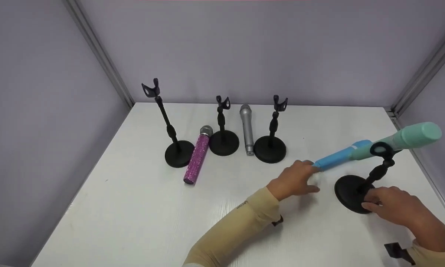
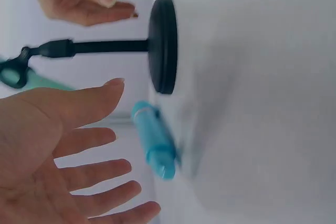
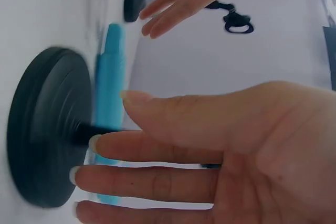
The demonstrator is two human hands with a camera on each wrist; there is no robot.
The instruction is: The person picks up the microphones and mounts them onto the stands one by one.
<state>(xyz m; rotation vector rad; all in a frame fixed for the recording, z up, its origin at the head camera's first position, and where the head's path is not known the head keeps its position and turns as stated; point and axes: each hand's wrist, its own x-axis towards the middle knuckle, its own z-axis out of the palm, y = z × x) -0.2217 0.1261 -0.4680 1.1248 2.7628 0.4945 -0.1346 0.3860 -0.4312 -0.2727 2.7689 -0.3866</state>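
Observation:
A black microphone stand (image 1: 350, 193) stands at the right of the table, with a mint-green microphone (image 1: 415, 136) lying tilted in its clip. My right hand (image 1: 404, 207) is beside the stand's base and pole; its fingers extend straight along the pole in the right wrist view, not wrapped round it. Behind the stand lies a light-blue microphone (image 1: 333, 157) on the table. My left hand (image 1: 294, 180) reaches across with fingers spread, its fingertips right at the near end of the blue microphone in the head view. The left wrist view shows that palm (image 2: 31, 156) holding nothing.
Farther left stand a tall black stand (image 1: 178, 154) and two shorter stands, one in the middle (image 1: 224, 143) and one right of it (image 1: 270, 150), all with vacant clips. A pink glittery microphone (image 1: 197, 159) and a silver microphone (image 1: 247, 129) lie among them. Grey panels (image 1: 237, 48) enclose the table.

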